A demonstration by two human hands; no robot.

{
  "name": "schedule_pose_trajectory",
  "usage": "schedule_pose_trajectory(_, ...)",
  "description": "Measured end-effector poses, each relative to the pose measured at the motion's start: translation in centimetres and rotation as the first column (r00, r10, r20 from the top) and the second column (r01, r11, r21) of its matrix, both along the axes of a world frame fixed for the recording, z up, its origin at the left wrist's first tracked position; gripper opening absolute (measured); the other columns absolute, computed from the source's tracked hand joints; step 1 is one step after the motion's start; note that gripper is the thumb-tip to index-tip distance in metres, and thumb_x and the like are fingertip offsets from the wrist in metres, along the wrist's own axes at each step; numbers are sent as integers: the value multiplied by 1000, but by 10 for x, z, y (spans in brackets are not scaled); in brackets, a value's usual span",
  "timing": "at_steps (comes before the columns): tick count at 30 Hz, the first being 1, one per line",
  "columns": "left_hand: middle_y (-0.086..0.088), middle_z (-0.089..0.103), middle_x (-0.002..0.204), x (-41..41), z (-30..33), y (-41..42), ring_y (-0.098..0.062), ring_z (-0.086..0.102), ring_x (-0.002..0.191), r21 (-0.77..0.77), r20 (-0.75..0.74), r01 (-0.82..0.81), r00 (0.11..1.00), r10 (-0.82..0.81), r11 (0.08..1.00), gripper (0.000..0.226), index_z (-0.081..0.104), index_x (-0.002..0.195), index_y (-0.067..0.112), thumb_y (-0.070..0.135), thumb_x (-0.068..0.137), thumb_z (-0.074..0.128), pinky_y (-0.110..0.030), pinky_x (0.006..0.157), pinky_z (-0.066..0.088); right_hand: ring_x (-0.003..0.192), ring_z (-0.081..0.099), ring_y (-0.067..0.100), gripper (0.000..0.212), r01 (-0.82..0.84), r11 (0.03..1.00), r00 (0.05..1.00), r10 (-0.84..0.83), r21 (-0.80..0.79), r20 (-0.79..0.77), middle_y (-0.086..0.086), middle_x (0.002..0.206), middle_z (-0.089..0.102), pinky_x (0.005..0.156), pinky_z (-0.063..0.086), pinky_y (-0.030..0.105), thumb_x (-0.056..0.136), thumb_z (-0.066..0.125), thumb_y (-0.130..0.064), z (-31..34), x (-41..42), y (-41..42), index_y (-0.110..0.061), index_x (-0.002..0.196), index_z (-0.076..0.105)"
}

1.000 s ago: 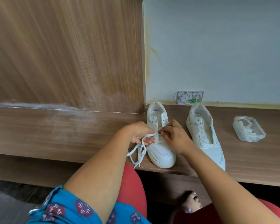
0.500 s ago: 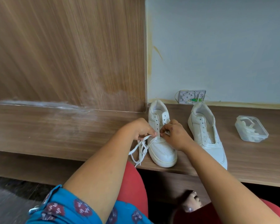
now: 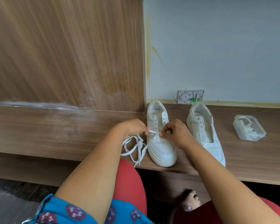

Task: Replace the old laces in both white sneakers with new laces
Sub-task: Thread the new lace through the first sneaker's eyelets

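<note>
Lacing 1 of 2 sneakers (image 3: 162, 143) on shelf (image 3: 71, 135): left hand (image 3: 132, 128) pinching lace (image 3: 136, 147) tip, right hand (image 3: 178, 135) pinching lace at low eyelets; risk: slack tangling, tip slipping and missing eyelet.

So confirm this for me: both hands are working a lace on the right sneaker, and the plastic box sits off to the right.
Wrong sneaker. In the head view the left hand and right hand work the lace on the left sneaker; the right sneaker stands untouched. The plastic box does sit to the right.
</note>
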State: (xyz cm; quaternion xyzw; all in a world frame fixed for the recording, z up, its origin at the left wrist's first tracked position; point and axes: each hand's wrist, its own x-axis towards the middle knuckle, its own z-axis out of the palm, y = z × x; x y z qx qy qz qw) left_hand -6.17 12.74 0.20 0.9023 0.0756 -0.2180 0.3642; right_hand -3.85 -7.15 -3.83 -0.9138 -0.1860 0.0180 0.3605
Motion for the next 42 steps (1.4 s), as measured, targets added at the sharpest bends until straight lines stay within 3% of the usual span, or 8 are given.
schedule_pose_trajectory(6, -9, 63, 116, 7, -13, 32, -27, 56, 107, 38, 179, -437, 888, 424, 899, 37, 66, 103, 3, 37, 95, 57, -34, 93, 43, 86, 52, 17, 13, -30, 1000, 966, 30, -3, 257, 2, 100, 48, 83, 48, 32, 85, 70, -21, 8, -21, 16, -12, 93, 68)
schedule_pose_trajectory(8, -12, 60, 126, 14, -13, 39, -33, 54, 116, 125, 264, -522, 837, 479, 844, 40, 63, 117, 10, 42, 95, 53, -42, 99, 44, 104, 48, 22, 21, -152, 963, 906, 225, -222, 358, 4, 109, 51, 88, 46, 37, 87, 66, -28, 8, -35, 25, -16, 103, 69)
schedule_pose_trajectory(12, -7, 44, 140, 8, -7, 24, -31, 33, 130, 550, 178, -295, 955, 235, 781, 36, 57, 127, 21, 32, 93, 59, -44, 98, 34, 111, 39, 29, 26, -94, 780, 865, 372, -619, 338, 7, 119, 44, 89, 37, 40, 90, 49, -22, -1, -47, 41, -18, 110, 65)
schedule_pose_trajectory(17, 0, 66, 92, -6, -2, -9, -22, 61, 96, -11, 284, -18, 959, 21, 1000, 14, 64, 88, 19, 21, 97, 54, -32, 89, 47, 104, 43, 27, 17, -146, 944, 966, 200, -295, 162, 4, 107, 53, 84, 41, 40, 98, 41, -24, 0, -34, 40, -21, 107, 55)
schedule_pose_trajectory(24, 2, 51, 62, -23, 7, -19, -9, 47, 53, -564, -31, -45, 999, 34, 824, 33, 61, 83, 10, 33, 102, 47, -27, 69, 44, 82, 57, 15, 14, 9, 958, 979, 51, 288, -199, 0, 85, 64, 71, 42, 26, 101, 44, -24, 20, -24, 17, -18, 97, 56)
schedule_pose_trajectory(29, -1, 48, 65, -31, 21, -23, -11, 46, 59, -646, 118, 17, 990, 78, 763, 31, 61, 76, 9, 24, 100, 49, -22, 63, 40, 60, 50, -11, 31, -64, 898, 904, 236, 435, -356, -21, 66, 60, 62, 37, 9, 104, 37, -30, 35, -31, 14, -21, 82, 58)
schedule_pose_trajectory(36, 3, 54, 60, -34, 34, -13, -9, 51, 59, -864, 99, -29, 969, 225, 502, 30, 61, 75, 11, 22, 100, 48, -28, 74, 45, 55, 34, 8, 31, 354, 769, 812, 31, 533, -584, -2, 71, 49, 51, 28, 22, 103, 43, -27, 28, -15, 3, -16, 79, 59)
schedule_pose_trajectory(42, 3, 56, 67, -39, 34, -22, -9, 49, 64, -756, 179, 51, 975, 131, 653, 22, 65, 86, 7, 22, 97, 54, -23, 68, 43, 70, 55, -2, 38, -142, 849, 931, 289, 508, -224, -8, 78, 66, 63, 41, 9, 102, 40, -37, 53, -29, 12, -10, 87, 62)
